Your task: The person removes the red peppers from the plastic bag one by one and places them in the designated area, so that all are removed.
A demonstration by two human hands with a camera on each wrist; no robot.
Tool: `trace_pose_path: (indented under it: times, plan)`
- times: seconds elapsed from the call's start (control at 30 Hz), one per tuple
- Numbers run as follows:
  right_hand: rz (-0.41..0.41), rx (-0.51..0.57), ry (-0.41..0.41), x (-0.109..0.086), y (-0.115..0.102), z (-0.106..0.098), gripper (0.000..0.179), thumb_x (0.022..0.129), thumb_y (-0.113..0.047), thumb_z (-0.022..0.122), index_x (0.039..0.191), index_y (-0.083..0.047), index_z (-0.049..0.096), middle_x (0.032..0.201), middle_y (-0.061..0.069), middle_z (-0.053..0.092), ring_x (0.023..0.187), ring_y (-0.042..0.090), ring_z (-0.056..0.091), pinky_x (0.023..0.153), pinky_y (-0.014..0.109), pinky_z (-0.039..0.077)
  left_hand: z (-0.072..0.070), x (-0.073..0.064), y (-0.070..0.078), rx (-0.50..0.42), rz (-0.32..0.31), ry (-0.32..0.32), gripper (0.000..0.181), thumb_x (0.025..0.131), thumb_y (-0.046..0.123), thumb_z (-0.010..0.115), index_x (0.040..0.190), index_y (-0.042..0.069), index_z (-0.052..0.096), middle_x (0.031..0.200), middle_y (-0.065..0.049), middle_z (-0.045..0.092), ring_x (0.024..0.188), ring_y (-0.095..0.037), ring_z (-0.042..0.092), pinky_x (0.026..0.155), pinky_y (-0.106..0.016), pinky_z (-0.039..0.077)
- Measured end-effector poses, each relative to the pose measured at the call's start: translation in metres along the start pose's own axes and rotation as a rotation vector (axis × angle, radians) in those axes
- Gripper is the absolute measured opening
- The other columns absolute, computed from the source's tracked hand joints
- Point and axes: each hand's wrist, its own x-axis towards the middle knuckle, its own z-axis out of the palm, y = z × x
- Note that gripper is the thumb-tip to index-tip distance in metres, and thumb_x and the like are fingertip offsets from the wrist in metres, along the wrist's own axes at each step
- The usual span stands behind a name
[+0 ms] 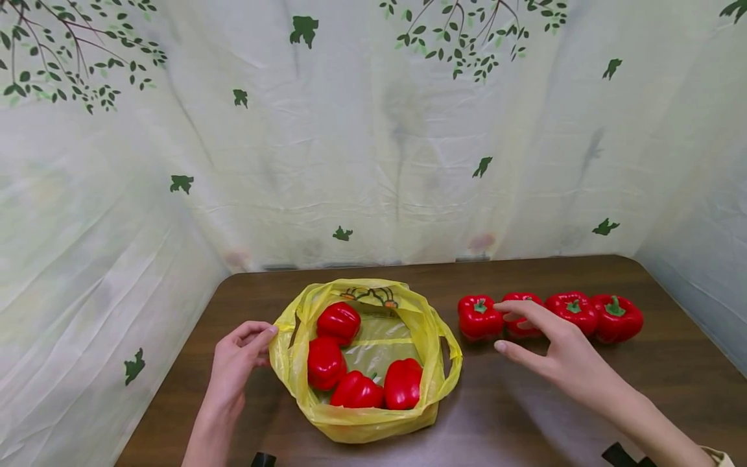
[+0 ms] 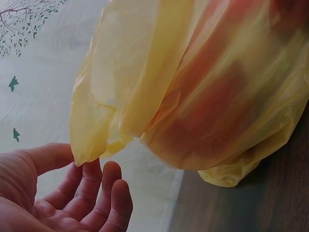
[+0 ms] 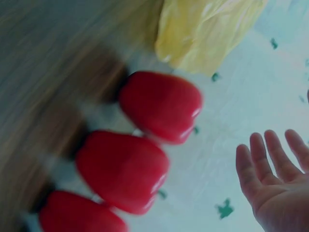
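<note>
Holding four red peppers, yellow bag — left hand pinches its rim; right hand spread, empty.

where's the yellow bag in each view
Head: yellow bag sits low and centre on the table, left hand at its left rim.
Left wrist: it fills the upper right, above the fingers.
Right wrist: only a corner shows at top centre.
Shared landmark: the leaf-printed backdrop.
</note>
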Motion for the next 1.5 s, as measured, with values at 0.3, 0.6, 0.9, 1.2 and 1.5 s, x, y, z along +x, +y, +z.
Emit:
trace_pose_path:
  times: [0.3, 0.6, 0.9, 1.2, 1.5]
  plan:
    - [-0.150, 0.123, -0.190, 0.009, -0.025, 0.021, 0.053, 0.086, -0.030, 0.078, 0.133, -0.031, 0.054, 0.127, -0.016, 0.055, 0.112, 0.006, 0.056, 0.090, 0.031, 0.052, 0.000, 0.000, 0.000, 0.006, -0.010, -0.006, 0.025, 0.094, 0.023, 0.069, 0.105, 0.001, 0.065, 0.084, 0.000, 0.069, 0.070, -0.018, 0.062, 0.064, -0.031, 0.056]
    - [-0.223, 0.195, -0.292, 0.022, -0.042, 0.047, 0.049, 0.091, -0.028, 0.073, 0.135, -0.029, 0.052, 0.125, -0.012, 0.056, 0.108, 0.010, 0.055, 0.084, 0.031, 0.054, 0.000, -0.001, 0.001, 0.020, -0.005, -0.015, 0.028, 0.094, 0.025, 0.068, 0.107, 0.000, 0.064, 0.085, 0.000, 0.069, 0.073, -0.018, 0.062, 0.066, -0.031, 0.055]
    - [-0.186, 0.261, -0.365, 0.029, -0.044, 0.080, 0.044, 0.092, -0.030, 0.071, 0.132, -0.029, 0.054, 0.127, -0.016, 0.056, 0.111, 0.009, 0.056, 0.092, 0.036, 0.051, 0.001, -0.001, 0.000, 0.000, 0.026, -0.024, 0.027, 0.094, 0.024, 0.069, 0.104, 0.000, 0.064, 0.084, 0.000, 0.069, 0.072, -0.018, 0.062, 0.064, -0.031, 0.055]
    - [-0.097, 0.180, -0.505, 0.034, -0.040, 0.103, 0.045, 0.091, -0.029, 0.071, 0.133, -0.029, 0.055, 0.131, -0.014, 0.054, 0.122, 0.012, 0.050, 0.102, 0.040, 0.043, 0.001, -0.002, -0.001, -0.013, 0.025, -0.027, 0.025, 0.093, 0.022, 0.070, 0.103, 0.000, 0.064, 0.082, 0.000, 0.069, 0.070, -0.018, 0.062, 0.063, -0.030, 0.055]
    - [-0.047, 0.160, -0.579, 0.035, -0.035, 0.110, 0.053, 0.086, -0.037, 0.076, 0.134, -0.027, 0.056, 0.131, -0.011, 0.055, 0.118, 0.012, 0.051, 0.099, 0.038, 0.046, 0.000, -0.003, 0.001, -0.008, 0.018, -0.027, 0.022, 0.093, 0.022, 0.069, 0.102, 0.002, 0.065, 0.082, 0.001, 0.069, 0.068, -0.019, 0.063, 0.064, -0.031, 0.055]
